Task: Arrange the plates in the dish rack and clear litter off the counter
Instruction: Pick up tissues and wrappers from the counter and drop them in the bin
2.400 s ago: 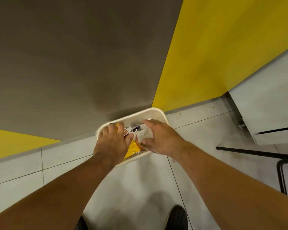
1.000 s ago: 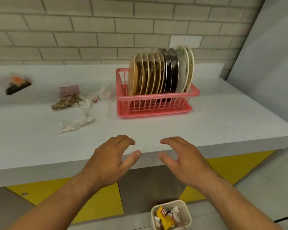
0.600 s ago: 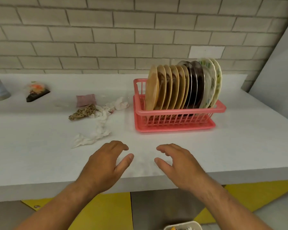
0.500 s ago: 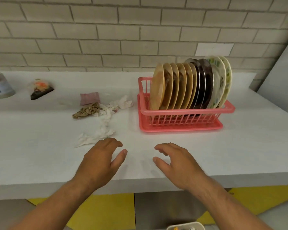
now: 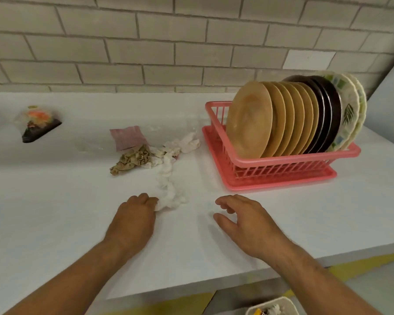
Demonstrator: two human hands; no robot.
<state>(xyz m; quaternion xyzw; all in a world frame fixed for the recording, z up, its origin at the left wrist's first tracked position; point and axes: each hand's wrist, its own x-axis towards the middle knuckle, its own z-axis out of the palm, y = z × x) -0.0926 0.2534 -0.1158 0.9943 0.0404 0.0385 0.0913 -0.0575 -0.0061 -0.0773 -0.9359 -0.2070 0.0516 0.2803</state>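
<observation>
Lying as a long twisted strip near the middle of the counter, the white tissue has its near end under the curled fingers of the left hand, which grips it not far from the front edge. The right hand is just beside it, fingers loosely bent and apart, holding nothing. The far end of the strip meets crumpled brown paper, a flat pink wrapper and a soft tissue wad. Toward the back right corner stands a pink plastic dish rack with round plates upright in a row: tan, dark brown, patterned cream. A clear packet lies near the left edge.
</observation>
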